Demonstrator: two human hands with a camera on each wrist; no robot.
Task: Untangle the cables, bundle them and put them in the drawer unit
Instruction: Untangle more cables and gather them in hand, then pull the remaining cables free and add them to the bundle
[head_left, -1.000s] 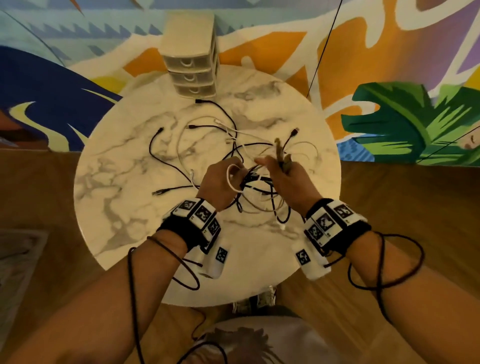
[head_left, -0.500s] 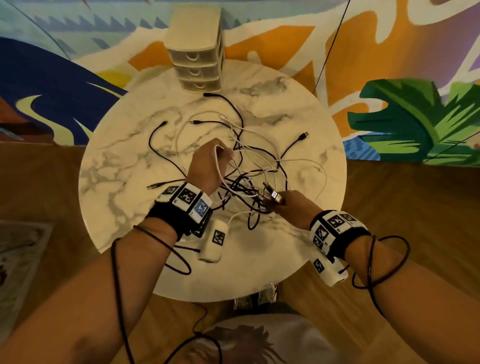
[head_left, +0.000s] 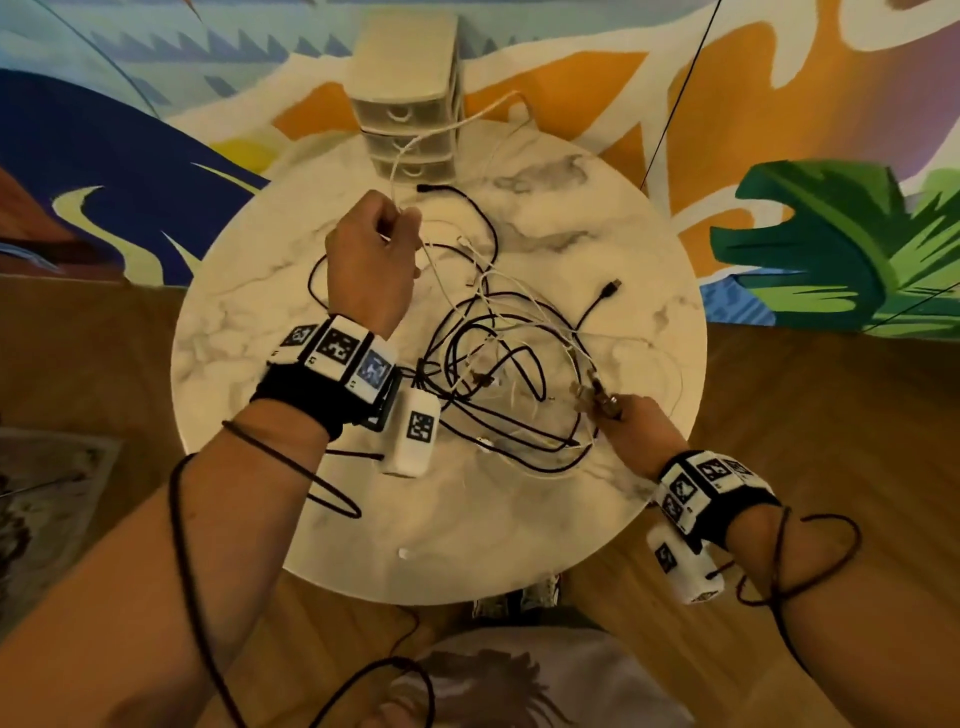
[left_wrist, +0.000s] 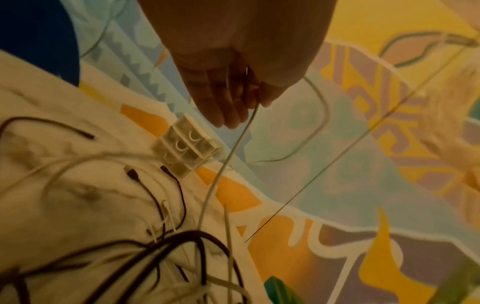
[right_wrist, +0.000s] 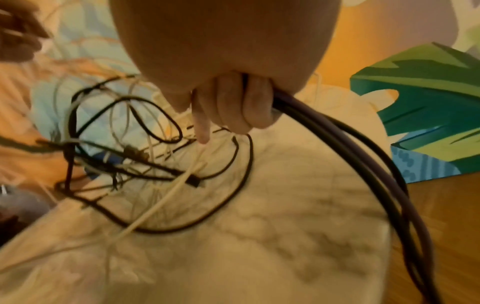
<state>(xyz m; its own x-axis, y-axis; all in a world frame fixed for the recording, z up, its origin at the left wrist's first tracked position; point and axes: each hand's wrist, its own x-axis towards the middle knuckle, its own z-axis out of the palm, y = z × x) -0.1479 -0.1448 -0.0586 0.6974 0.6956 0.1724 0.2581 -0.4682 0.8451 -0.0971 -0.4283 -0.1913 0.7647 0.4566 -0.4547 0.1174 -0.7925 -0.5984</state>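
Observation:
A tangle of black and white cables (head_left: 498, 358) lies on the round marble table (head_left: 467, 530). My left hand (head_left: 397, 226) is raised over the far side of the table. It grips a white cable (head_left: 441, 130) that arcs up in front of the beige drawer unit (head_left: 405, 57). In the left wrist view that white cable (left_wrist: 221, 170) runs from my left hand (left_wrist: 241, 107) down to the tangle (left_wrist: 166, 246), with the drawer unit (left_wrist: 188, 148) behind, drawers closed. My right hand (head_left: 597, 408) pinches a cable end and brown strips at the tangle's right side. My right hand's fingers (right_wrist: 231, 109) are curled.
A black USB plug (head_left: 610, 288) lies free at the right of the table. Dark rig cables loop round both forearms (head_left: 810, 551) and pass close by the right wrist camera (right_wrist: 363, 164). A painted wall stands behind the table. Wooden floor (head_left: 831, 395) surrounds it.
My left hand has risen and moved toward the drawer unit, drawing the white cable out of the tangle. My right hand has pulled back to the right and nearer the table's edge.

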